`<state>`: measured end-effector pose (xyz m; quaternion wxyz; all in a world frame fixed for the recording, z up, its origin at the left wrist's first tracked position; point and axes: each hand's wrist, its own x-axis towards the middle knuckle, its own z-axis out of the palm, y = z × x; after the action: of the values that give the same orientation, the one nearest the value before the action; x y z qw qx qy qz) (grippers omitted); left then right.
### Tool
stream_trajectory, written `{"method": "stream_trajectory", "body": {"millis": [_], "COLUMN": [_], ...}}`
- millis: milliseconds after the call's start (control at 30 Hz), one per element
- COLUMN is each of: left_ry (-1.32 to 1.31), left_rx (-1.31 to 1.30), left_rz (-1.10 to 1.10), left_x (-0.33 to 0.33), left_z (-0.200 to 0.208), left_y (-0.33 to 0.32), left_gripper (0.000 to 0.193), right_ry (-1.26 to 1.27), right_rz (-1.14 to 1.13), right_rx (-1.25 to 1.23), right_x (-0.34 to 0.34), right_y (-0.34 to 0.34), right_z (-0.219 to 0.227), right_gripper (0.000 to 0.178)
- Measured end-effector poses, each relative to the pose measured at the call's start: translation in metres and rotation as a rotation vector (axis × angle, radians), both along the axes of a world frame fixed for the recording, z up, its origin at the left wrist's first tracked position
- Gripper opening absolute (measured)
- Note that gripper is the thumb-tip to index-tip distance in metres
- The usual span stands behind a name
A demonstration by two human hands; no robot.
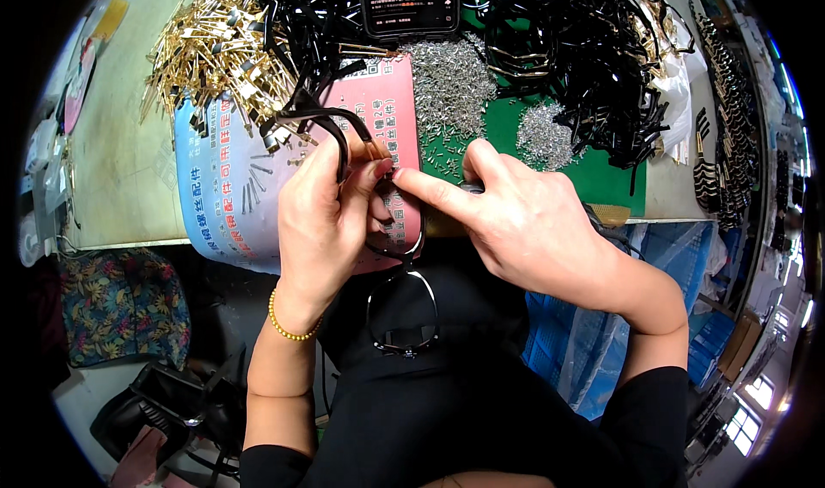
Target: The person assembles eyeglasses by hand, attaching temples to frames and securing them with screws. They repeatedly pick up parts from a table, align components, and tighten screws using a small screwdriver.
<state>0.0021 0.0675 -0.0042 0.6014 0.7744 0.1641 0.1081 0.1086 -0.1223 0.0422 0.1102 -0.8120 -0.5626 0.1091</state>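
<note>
Black eyeglass frame (402,303), seemingly lensless, between both hands (322,222).

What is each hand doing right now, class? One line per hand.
Left hand: closed on the black eyeglass frame, near its hinge.
Right hand: forefinger pressed to the hinge; other fingers curled around something small, unclear what.
</note>
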Motion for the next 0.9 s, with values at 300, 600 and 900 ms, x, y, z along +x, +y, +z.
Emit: {"method": "stream_trajectory", "body": {"millis": [300,600,900], "left_ry": [0.005,-0.048,-0.02], "left_rx": [0.099,0.033,-0.043], "left_rz": [-0.016,-0.082,-0.048], "left_x": [-0.001,0.003,0.002], "left_z": [0.001,0.001,0.0], "left_y": [0.001,0.006,0.006], "left_gripper": [0.012,0.014,0.018], "right_ry": [-0.06,-0.245,-0.275], "right_rz": [0.016,0.115,0.027], "right_rx": [-0.009,0.024,0.055], "right_x": [-0.001,0.007,-0.002], "right_y": [0.001,0.001,-0.001], "right_z": [-0.002,-0.008,-0.011], "right_gripper": [0.062,0.059,0.06]}}
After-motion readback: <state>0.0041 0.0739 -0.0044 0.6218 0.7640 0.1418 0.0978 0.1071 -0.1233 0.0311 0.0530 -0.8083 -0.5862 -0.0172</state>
